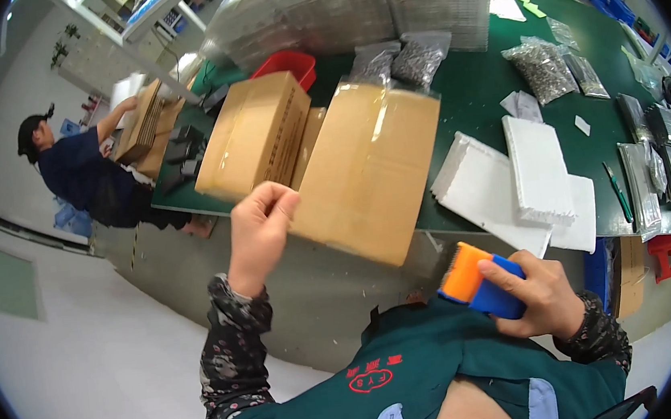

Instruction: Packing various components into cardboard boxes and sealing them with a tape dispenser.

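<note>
I look down at my own two hands in front of a green tabletop. My left hand is raised, its fingers curled shut against the near left edge of a flat cardboard box that juts over the tabletop's front edge; whether they pinch something thin there, I cannot tell. A strip of clear tape shines down the box's top. My right hand sits low near my chest, fingers closed around a tape dispenser with an orange front and a blue body, held well apart from the box. Just left of the box stands a second cardboard carton, and behind it a red bin. To the right of the box lie white foam sheets, stacked and overlapping. Farther back are bags of small dark parts and tall stacks of clear plastic trays. At the tabletop's far left end, another person in dark clothes handles a bundle of flattened cardboard. The floor below is pale.
</note>
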A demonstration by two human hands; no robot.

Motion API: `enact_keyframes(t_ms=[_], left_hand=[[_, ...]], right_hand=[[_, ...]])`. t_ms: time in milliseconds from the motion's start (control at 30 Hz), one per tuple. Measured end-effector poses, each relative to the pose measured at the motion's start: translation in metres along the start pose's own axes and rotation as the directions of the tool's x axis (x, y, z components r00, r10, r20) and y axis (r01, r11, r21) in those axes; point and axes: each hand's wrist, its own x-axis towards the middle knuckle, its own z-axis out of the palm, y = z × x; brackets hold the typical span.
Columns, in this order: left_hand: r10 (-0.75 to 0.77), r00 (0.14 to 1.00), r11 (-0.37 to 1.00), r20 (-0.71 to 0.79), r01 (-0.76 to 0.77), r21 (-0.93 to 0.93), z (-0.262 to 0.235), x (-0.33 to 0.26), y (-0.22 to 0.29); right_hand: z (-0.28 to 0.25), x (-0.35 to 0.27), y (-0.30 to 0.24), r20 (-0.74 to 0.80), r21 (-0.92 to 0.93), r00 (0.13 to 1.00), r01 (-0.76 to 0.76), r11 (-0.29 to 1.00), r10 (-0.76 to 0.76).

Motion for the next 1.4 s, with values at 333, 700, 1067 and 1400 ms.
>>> enact_keyframes(t_ms=[333, 700, 1067, 1400], left_hand=[[-0.033, 0.998, 0.997, -0.062, 0.038, 0.071, -0.018, -0.011, -0.058], [0.042, 0.987, 0.980, -0.156, -0.011, 0.197, 0.001, -0.013, -0.080], [-0.209, 0.975, 0.975, -0.072, 0.213, 0.067, -0.008, -0.010, -0.085], [-0.225, 0.970, 0.969, 0.089, 0.232, -0.085, -0.007, 0.000, -0.088]], right_hand=[[0.012, 0.013, -0.029, 0.142, -0.057, 0.989, -0.025, 0.998, 0.033], [0.031, 0.024, -0.015, 0.159, -0.107, 0.986, -0.023, 0.994, 0.040], [0.027, 0.023, -0.020, 0.203, -0.107, 0.977, -0.045, 0.993, 0.066], [0.003, 0.082, -0.035, 0.489, -0.177, 0.855, -0.094, 0.980, 0.170]])
